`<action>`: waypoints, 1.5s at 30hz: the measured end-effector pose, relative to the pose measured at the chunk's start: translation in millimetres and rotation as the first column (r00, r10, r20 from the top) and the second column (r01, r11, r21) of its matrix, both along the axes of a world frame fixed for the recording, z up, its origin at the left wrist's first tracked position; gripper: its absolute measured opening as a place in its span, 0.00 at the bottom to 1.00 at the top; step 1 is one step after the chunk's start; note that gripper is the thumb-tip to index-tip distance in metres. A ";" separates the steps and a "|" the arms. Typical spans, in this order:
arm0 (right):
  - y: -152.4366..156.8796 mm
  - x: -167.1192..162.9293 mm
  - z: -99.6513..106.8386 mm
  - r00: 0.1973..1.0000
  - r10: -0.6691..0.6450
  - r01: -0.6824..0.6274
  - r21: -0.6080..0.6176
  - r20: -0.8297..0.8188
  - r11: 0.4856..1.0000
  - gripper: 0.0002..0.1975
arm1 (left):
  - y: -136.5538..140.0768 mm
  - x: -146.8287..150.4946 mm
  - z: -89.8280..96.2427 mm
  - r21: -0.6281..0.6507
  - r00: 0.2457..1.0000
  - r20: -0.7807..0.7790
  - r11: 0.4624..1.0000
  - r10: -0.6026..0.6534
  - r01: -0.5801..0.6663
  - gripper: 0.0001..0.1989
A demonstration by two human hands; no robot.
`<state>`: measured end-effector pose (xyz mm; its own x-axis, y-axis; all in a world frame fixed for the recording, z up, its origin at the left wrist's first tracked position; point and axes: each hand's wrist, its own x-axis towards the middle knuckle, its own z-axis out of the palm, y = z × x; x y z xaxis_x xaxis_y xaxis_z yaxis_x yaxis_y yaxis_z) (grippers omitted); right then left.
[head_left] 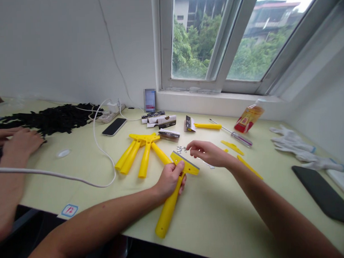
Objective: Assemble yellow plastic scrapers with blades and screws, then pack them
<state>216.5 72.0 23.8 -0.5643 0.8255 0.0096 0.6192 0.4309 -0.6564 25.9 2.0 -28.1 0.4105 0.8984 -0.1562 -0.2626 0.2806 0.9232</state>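
Observation:
My left hand is closed round the neck of a yellow scraper. Its wide head, with a grey blade edge, points away from me, and the thumb presses on it. My right hand hovers just beyond the head, fingers curled together beside a small pile of screws; whatever is between the fingertips is hidden. Several more yellow scrapers lie fanned out to the left. Flat yellow plastic pieces rest to the right, and a whitish flat piece shows partly under my right hand.
Small black-and-white boxes, a boxed yellow scraper, a screwdriver and a drink bottle stand or lie behind. Gloves lie right. A white cable loops left, near a phone and another person's hands.

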 end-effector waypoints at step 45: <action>-22.0 -39.2 7.4 0.914 -0.111 -0.115 -0.512 -0.391 0.851 0.24 | -5.1 0.6 6.7 0.106 0.977 -0.185 0.986 -0.110 0.131 0.31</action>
